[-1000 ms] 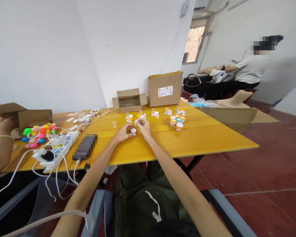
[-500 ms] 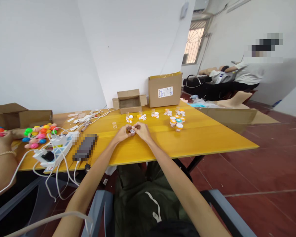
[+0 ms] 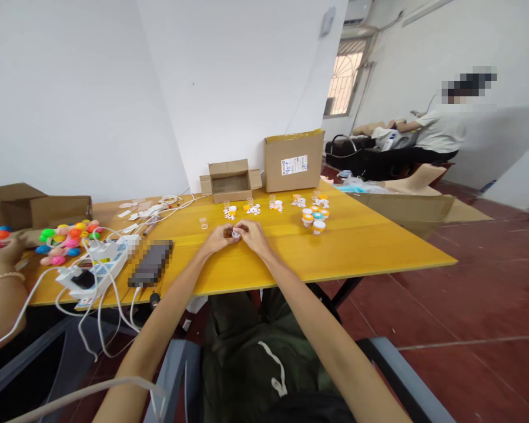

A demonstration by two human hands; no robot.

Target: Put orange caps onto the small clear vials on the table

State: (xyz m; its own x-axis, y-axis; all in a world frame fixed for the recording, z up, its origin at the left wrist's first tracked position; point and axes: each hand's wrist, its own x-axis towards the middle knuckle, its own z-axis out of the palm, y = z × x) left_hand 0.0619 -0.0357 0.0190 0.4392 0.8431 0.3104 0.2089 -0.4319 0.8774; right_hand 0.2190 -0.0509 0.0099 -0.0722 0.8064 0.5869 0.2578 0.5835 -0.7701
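Left hand (image 3: 217, 239), right hand (image 3: 253, 236) on cup (image 3: 235, 234) | carton label (image 3: 294, 165): writing illegible

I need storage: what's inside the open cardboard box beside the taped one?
In the open cardboard box, only brown inner walls show; its front wall hides the bottom, so anything there can't be seen.

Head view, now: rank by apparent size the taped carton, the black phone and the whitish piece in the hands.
1. Taped carton
2. Black phone, though nearer the camera
3. Whitish piece, partly covered
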